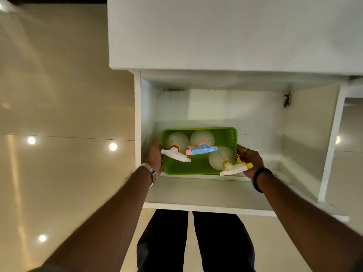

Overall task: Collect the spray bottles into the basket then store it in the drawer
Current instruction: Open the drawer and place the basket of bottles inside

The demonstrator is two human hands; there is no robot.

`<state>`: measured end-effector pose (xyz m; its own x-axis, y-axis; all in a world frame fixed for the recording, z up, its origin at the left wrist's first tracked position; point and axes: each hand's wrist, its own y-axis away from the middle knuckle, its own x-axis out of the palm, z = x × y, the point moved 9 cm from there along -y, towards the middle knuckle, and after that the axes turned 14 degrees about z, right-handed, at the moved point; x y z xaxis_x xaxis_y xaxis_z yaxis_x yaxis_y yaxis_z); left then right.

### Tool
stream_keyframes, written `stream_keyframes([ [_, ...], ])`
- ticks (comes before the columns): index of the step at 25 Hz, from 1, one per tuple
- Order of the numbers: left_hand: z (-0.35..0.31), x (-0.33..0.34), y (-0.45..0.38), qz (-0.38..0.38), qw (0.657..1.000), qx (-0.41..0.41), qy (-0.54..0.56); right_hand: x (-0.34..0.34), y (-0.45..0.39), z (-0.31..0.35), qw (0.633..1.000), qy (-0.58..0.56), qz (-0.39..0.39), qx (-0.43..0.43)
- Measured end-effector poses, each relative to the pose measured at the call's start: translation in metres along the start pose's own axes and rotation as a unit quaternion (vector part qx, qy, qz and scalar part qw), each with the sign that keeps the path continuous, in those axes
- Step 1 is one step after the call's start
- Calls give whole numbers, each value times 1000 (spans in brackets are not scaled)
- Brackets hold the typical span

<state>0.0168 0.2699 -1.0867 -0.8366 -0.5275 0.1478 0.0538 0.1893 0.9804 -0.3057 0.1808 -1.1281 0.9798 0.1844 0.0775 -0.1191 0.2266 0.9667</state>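
A glossy beige tiled floor [59, 114] mirrors round ceiling lights. Dark trouser legs [196, 242] stand below. A small dark metal fitting [287, 99], possibly a hinge, sits on the white side panel [312, 134].

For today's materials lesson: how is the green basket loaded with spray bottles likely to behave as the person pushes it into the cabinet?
The green basket looks like thin slotted plastic, so it may flex slightly. It should slide easily on the smooth white shelf. The upright spray bottles stand loose, so a jolt could tip them.

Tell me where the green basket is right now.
The green basket sits at mid-frame inside the open white drawer, toward its left side, held between the left hand and right hand.
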Motion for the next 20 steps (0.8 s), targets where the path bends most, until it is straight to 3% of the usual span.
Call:
stream_keyframes([
  [5,9,-4,1,8,999,-9,33,10,-10,-15,994,-98,40,-3],
  [9,16,-2,40,-37,987,70,143,30,-13,-23,990,-110,80,24],
  [14,53,5,122,-48,971,119,203,58,-7,-21,991,24,132,-21],
  [17,73,1,147,-71,979,130,141,41,20,-13,993,109,29,-42],
  [20,122,9,169,-71,986,45,144,10,99,-15,987,-23,-112,-111],
])
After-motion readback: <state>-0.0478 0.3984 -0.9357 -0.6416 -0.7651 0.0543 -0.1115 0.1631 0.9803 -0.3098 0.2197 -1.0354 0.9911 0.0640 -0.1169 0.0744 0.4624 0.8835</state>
